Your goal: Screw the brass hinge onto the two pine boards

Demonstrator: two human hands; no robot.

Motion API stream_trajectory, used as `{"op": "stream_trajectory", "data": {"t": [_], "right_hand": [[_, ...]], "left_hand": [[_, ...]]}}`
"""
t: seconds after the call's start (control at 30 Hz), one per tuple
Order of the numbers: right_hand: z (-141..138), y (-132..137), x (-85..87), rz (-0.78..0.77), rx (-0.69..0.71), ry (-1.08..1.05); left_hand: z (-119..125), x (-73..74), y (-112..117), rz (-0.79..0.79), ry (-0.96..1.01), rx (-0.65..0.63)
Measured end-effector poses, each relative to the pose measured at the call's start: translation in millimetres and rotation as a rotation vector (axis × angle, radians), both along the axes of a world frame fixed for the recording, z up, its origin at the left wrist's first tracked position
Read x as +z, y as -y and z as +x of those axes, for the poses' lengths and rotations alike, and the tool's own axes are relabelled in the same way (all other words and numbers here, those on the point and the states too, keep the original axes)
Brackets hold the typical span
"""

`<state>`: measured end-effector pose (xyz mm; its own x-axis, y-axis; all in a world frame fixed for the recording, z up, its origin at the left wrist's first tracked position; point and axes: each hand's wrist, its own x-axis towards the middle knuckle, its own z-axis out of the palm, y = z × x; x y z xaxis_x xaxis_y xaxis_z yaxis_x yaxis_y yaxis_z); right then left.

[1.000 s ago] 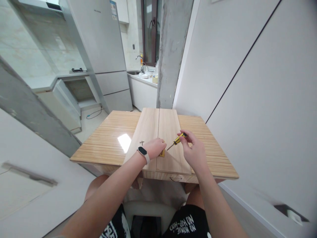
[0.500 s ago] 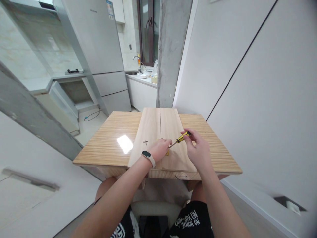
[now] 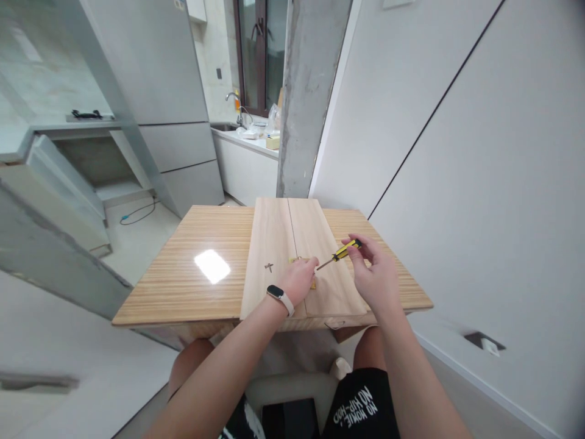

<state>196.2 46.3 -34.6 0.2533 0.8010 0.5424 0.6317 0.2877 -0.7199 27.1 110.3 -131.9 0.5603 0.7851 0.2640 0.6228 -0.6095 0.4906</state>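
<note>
— Where does the screwdriver (image 3: 340, 253) lie from the hands?

— The right hand (image 3: 377, 277) is closed around its yellow-and-black handle, over the right-hand board (image 3: 320, 256). Its long axis runs slantwise, handle up toward the bench's far right corner, tip down and left toward the seam between the two boards.

— And the left hand (image 3: 299, 280)?

— Curled, fingers pressed down on a small brass hinge (image 3: 312, 284) at the seam, near the bench's (image 3: 192, 292) front edge. The tip points right at those fingertips, almost touching; whether it sits in a screw I cannot tell.

— Which hand is nearer the hinge?

— The left, on top of it. The right stands off by the shaft's length.

— Room around?

— The left-hand board (image 3: 267, 244) carries only loose screws (image 3: 269, 267) just beside the left hand. The boards reach the bench's front edge, so little margin there; far end open.
</note>
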Motion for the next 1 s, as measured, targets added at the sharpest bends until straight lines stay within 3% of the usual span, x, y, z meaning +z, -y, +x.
{"op": "stream_trajectory", "data": {"t": [0.27,0.43,0.63,1.0], "right_hand": [[-10,-16,-3.8,-0.011,0.002,-0.018],[-14,-18,2.6,-0.020,0.035,0.021],[-7,-12,1.3,-0.016,0.071,0.035],[13,-7,-12.0,-0.009,0.187,0.015]], "left_hand": [[-4,0.9,-5,-0.041,0.045,0.009],[-4,-2.5,-5,-0.067,0.111,0.019],[2,-8.5,1,-0.074,0.174,0.048],[12,-5.3,11,-0.082,0.158,0.097]]}}
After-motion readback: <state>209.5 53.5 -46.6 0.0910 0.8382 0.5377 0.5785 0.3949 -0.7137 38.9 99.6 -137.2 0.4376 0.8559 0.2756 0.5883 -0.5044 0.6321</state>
